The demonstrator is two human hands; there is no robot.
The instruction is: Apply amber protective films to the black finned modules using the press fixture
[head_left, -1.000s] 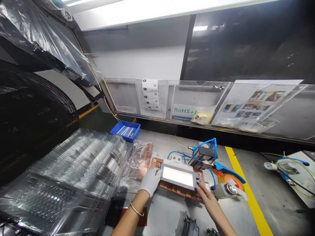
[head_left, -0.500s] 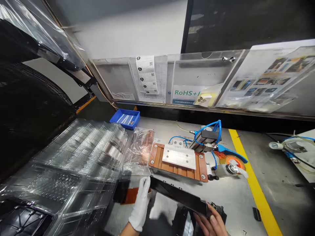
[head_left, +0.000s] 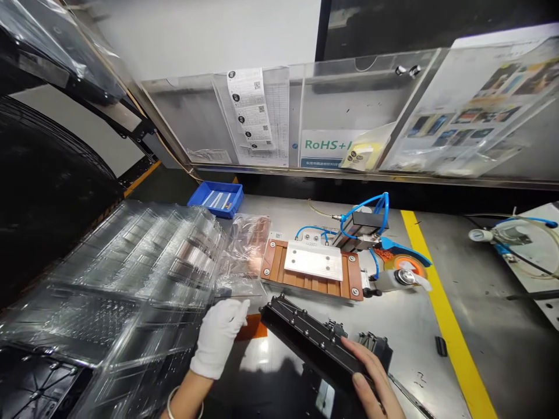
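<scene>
My left hand, in a white glove, has its fingers curled together to the left of the black part. What they hold, if anything, I cannot make out. My bare right hand grips the right end of a long black plastic housing, thumb and fingers on either side. Round posts line the housing's upward face, and it slants down to the right. Beneath it a glossy dark surface shows reflections. Close to my left fingers lies an orange-brown strip. Other black parts sit beyond my right hand.
A brown fixture block bears a silver plate and blue air hoses. Clear plastic trays are stacked at left, near a blue bin. Yellow tape and a bottle are at right.
My left hand has let go of the housing's left end and moved left. The housing has turned so its posts face up. My right hand still has it.
</scene>
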